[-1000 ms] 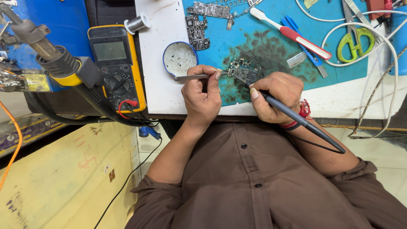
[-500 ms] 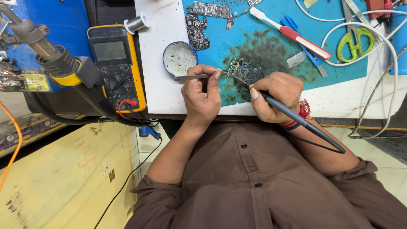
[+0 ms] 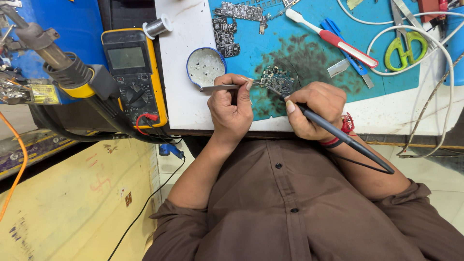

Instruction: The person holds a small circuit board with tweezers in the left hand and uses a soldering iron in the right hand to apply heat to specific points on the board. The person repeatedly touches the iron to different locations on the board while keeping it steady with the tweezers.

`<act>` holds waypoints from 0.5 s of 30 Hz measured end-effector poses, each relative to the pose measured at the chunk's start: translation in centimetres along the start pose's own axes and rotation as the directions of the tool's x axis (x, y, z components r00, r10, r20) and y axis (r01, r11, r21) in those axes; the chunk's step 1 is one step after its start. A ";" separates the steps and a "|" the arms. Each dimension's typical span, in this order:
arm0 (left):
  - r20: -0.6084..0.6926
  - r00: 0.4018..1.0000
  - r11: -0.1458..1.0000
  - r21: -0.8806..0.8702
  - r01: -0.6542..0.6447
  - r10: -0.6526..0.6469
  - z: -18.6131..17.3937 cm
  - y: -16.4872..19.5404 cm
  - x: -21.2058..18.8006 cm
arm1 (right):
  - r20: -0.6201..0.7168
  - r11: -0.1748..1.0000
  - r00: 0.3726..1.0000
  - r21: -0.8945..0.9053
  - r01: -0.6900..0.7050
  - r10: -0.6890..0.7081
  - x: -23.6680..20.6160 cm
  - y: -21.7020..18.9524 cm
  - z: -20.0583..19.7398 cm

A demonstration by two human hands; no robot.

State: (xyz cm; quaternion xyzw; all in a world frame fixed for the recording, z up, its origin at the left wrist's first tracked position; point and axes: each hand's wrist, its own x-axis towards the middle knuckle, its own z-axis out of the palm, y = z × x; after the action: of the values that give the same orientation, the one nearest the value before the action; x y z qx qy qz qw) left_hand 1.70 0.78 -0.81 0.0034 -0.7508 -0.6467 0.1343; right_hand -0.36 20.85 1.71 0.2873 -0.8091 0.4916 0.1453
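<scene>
Left hand (image 3: 231, 108) is pinched on tweezers (image 3: 223, 88), tips at the small board (image 3: 277, 80) on the blue mat (image 3: 386, 79); right hand (image 3: 314, 110) is clamped on a soldering iron (image 3: 338, 135); best to brace both wrists, touch only briefly

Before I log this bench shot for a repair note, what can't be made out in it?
- Head view: the spot where the soldering iron tip meets the small circuit board is too small to resolve.
- The tweezers' tips are hidden by the left hand thumb.
- The right hand covers the board's near edge.
- The scissors are cut off by the top edge.
</scene>
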 end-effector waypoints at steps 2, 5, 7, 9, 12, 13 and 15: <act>-0.001 1.000 1.000 0.001 0.004 -0.004 -0.1 0.0 0.0 | 0.003 1.000 1.000 -0.002 0.000 0.000 0.1 -0.1 0.0; 0.004 1.000 1.000 0.004 -0.006 0.006 -0.1 0.1 0.1 | 0.010 1.000 1.000 -0.004 0.002 -0.002 0.1 0.0 0.0; 0.009 1.000 1.000 -0.006 -0.003 0.003 -0.1 0.1 0.0 | 0.001 1.000 1.000 -0.004 -0.009 0.009 0.0 -0.1 0.0; 0.006 1.000 1.000 -0.007 0.005 -0.005 -0.1 0.1 0.0 | 0.007 1.000 1.000 -0.002 -0.001 0.001 0.1 -0.1 0.0; 0.007 1.000 1.000 -0.009 0.014 -0.014 -0.1 0.1 0.0 | 0.005 1.000 1.000 0.003 -0.006 0.006 0.1 -0.1 0.0; 0.008 1.000 1.000 -0.010 0.016 -0.016 -0.1 0.1 0.0 | 0.003 1.000 1.000 0.005 -0.011 0.011 0.1 -0.1 0.0; 0.013 1.000 1.000 -0.014 0.006 -0.006 -0.1 0.2 0.0 | 0.005 1.000 1.000 0.004 0.000 0.000 0.1 -0.1 0.0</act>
State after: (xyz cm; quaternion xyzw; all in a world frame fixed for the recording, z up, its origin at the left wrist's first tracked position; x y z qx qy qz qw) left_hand 1.77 0.72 -0.65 0.0007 -0.7473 -0.6522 0.1276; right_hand -0.38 20.79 1.81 0.2889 -0.8084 0.4926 0.1429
